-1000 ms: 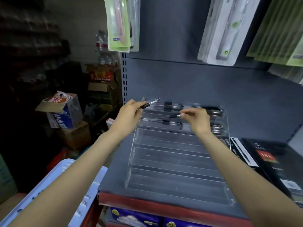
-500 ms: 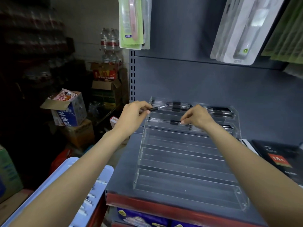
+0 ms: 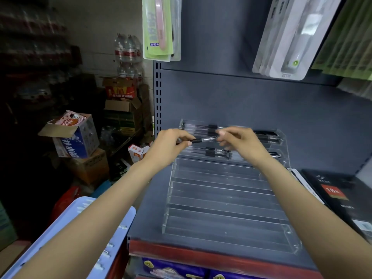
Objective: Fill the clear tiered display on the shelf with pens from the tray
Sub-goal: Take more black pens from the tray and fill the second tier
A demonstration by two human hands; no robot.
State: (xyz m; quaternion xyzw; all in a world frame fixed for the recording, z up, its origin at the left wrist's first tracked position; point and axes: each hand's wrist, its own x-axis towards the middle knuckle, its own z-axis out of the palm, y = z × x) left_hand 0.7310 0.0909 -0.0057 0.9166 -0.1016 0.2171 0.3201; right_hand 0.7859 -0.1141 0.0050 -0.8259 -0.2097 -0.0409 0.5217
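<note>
Both of your hands meet on one pen (image 3: 202, 139), held level in the air just in front of the top tier of the clear display (image 3: 225, 198). Your left hand (image 3: 171, 146) pinches the dark grip end between thumb and curled fingers (image 3: 186, 143), while your right hand (image 3: 240, 142) takes the clear tip end with its fingers (image 3: 220, 133) closed in on it. Behind the pen, the top tier already carries a row of pens (image 3: 209, 128) lying lengthwise, and the second tier holds a few more pens (image 3: 216, 153); the lower tiers show only clear plastic. The display stands on the grey shelf (image 3: 149, 214), whose front edge is red. A pale blue tray (image 3: 80, 214) sits low on your left, partly hidden under your left forearm, with some small white items along its rim. Black boxed goods (image 3: 338, 196) lie on the shelf just right of the display. Hanging packets (image 3: 159, 29) are above, and cardboard boxes (image 3: 74, 135) are stacked on the floor to the left.
</note>
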